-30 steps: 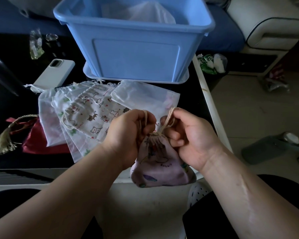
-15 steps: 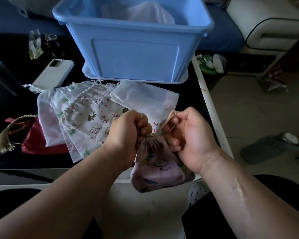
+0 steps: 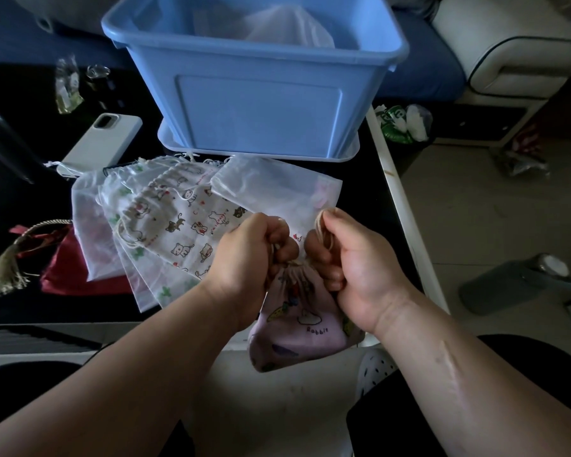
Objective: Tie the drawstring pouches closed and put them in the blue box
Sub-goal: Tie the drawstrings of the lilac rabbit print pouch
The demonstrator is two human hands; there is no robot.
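Two fists: left hand [image 3: 248, 255] and right hand [image 3: 353, 258] each grip a cord [image 3: 319, 222]; the pink pouch [image 3: 307, 328], hanging off my bench's [image 3: 370, 173] near edge, is cinched tighter than a second ago, so knotting comes next.

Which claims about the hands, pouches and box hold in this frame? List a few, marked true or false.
1. The left hand and right hand each grip the drawstrings of the pink rabbit pouch. True.
2. That pouch's mouth gapes wide open. False: it is gathered tight between the hands.
3. The blue box holds nothing. False: a white pouch lies inside.
4. A white phone lies left of the box. True.
5. The red pouch lies on top of the pile of printed pouches. False: it lies at the pile's left side, not on it.
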